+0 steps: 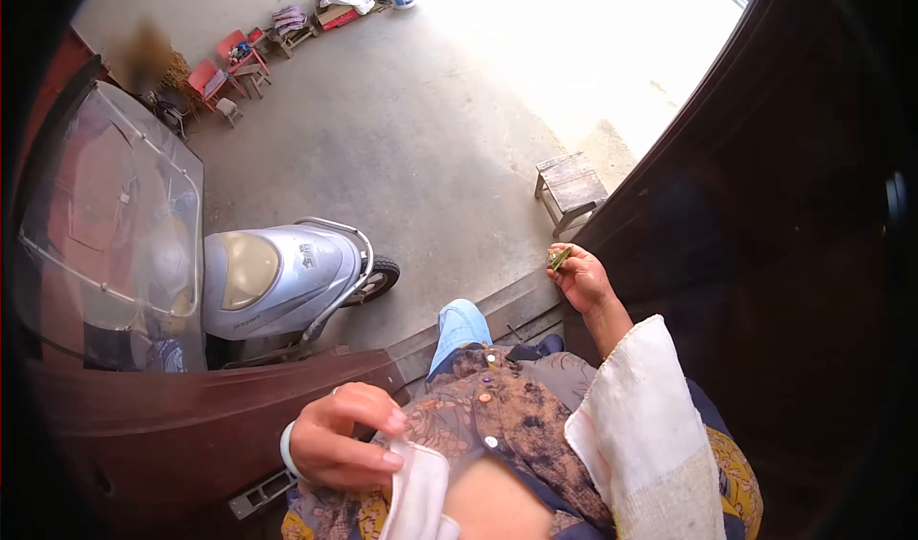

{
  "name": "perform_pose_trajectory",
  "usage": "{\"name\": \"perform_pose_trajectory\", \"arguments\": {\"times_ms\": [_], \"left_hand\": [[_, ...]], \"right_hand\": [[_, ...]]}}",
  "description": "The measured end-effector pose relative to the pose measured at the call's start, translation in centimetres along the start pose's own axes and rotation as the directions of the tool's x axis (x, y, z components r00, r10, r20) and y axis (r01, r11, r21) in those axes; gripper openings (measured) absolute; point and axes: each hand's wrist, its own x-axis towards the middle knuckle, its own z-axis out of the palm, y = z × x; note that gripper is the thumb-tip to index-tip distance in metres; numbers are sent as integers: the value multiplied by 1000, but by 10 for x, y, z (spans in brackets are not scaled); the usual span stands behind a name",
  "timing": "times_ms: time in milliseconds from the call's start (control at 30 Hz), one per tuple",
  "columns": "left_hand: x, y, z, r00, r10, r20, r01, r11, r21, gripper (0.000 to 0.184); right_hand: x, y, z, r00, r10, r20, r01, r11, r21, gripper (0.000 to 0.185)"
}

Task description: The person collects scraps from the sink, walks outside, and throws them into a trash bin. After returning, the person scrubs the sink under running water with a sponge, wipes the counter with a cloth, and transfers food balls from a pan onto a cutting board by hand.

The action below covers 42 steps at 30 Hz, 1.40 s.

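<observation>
Pinching white cloth (419, 473) in left fingers (365, 406), green scraps (559, 259) in right fingers (578, 266); may spill the scraps by loosening that pinch.

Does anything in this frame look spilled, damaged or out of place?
Nothing looks spilled or toppled: the scooter and wooden stool stand upright. One oddity: a brown patch at upper left is smeared beyond recognition, unlike its sharper surroundings. The left hand pinches white cloth; the right hand holds a green item.
</observation>
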Motion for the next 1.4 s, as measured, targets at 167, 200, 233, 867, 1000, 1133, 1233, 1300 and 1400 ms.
{"name": "perform_pose_trajectory", "arguments": {"times_ms": [167, 200, 233, 867, 1000, 1133, 1233, 1300, 1400], "left_hand": [[34, -80, -76, 976, 74, -202, -78, 997, -13, 22], [52, -105, -103, 986, 134, -103, -141, 988, -69, 22], [72, -128, -124, 982, 188, -25, -189, 969, -158, 23], [533, -411, -253, 597, 333, 730, 81, 880, -468, 12], [629, -457, -239, 635, 214, 742, 163, 902, -399, 16], [701, -556, -213, 729, 112, 675, 315, 821, -476, 16], [749, -608, -186, 777, -231, 585, 488, 808, -330, 20], [772, -658, -165, 724, -388, 571, 610, 746, -266, 24], [813, -726, -138, 581, -491, 649, 743, 645, -178, 27]], "right_hand": [[120, -24, 25, 996, -39, 77, 38, 999, 17, 25], [147, -29, 30, 994, -58, 95, 56, 998, 22, 23], [172, -38, 36, 991, -84, 104, 83, 996, 12, 22], [488, -188, 16, 969, -180, -167, 220, 939, 263, 19], [527, -248, -16, 939, -203, -279, 288, 906, 309, 23], [542, -319, -81, 857, -353, -377, 485, 801, 352, 24], [514, -385, -127, 729, -482, -487, 661, 680, 317, 23], [478, -440, -164, 545, -587, -598, 804, 568, 176, 23], [391, -548, -221, 158, -751, -641, 939, 315, -138, 23]]}}
